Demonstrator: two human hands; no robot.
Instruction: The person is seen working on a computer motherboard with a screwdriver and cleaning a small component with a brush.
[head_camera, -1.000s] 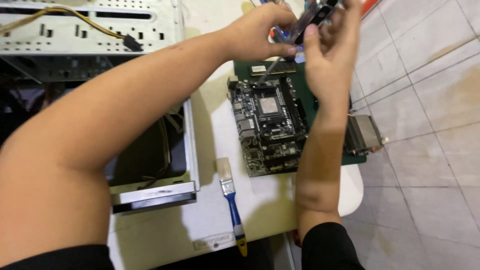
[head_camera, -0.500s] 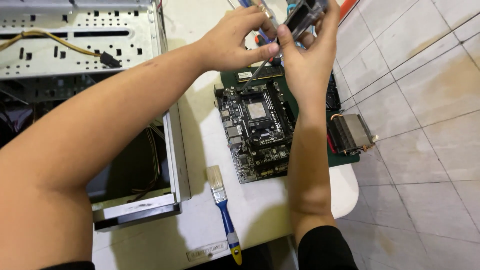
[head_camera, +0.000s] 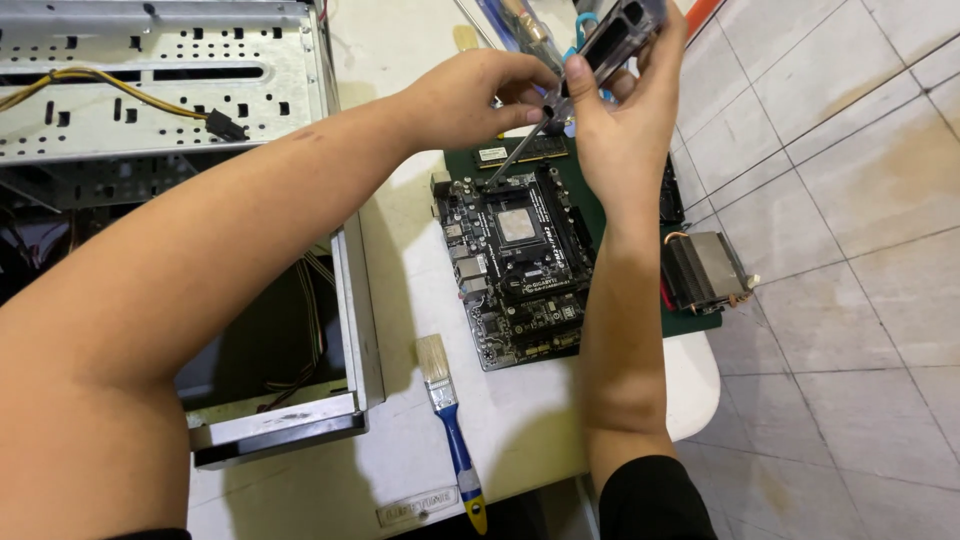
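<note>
Your right hand (head_camera: 625, 130) is clamped on a small dark metal-framed part (head_camera: 618, 35), raised above the far edge of the motherboard (head_camera: 520, 265). Your left hand (head_camera: 470, 100) pinches a thin screwdriver (head_camera: 520, 150), its shaft slanting down toward the board. The board lies on a green mat (head_camera: 690, 320) near the white table's (head_camera: 410, 300) right edge. A heatsink (head_camera: 705, 270) sits just beside your right forearm. An open computer case (head_camera: 160, 90) crowds the left; a blue-handled brush (head_camera: 450, 420) lies between them.

We hold a small dark part (head_camera: 618, 35) up in our right hand (head_camera: 625, 130). Our left hand (head_camera: 470, 95) pokes it with a thin tool (head_camera: 520, 150). Below lies a circuit board (head_camera: 520, 265) on the white surface (head_camera: 420, 270), a brush (head_camera: 448, 415) near it.
</note>
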